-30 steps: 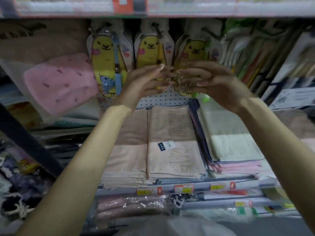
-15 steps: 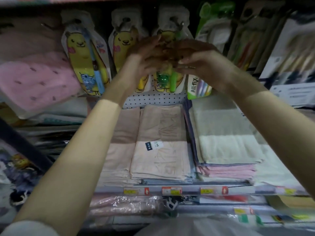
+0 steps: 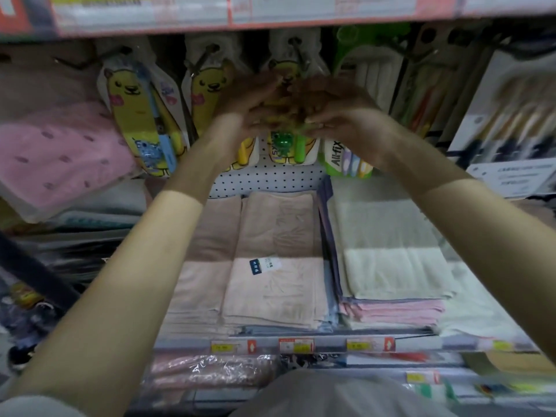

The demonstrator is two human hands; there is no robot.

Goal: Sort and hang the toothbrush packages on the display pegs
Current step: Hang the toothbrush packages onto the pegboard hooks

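Three yellow bear-shaped toothbrush packages hang from pegs under the top shelf: a left one (image 3: 141, 121) with a blue brush, a middle one (image 3: 207, 97), and a right one (image 3: 288, 149) with a green brush and frog figure. My left hand (image 3: 249, 106) and my right hand (image 3: 334, 109) meet in front of the right package, fingers curled around its middle. The package's upper part and its peg (image 3: 296, 52) are partly hidden by my fingers. A green All-fix toothbrush pack (image 3: 346, 158) hangs just to the right.
Folded beige towels (image 3: 270, 260) and cream and pink towels (image 3: 391, 266) lie on the shelf below. A pink bagged towel (image 3: 57, 152) sits at left. Boxed toothbrush sets (image 3: 505, 115) hang at right. A shelf edge with price tags (image 3: 270, 13) runs overhead.
Both hands rose and closed together onto the right bear package. The camera tilted upward, so the top shelf edge is back in view.
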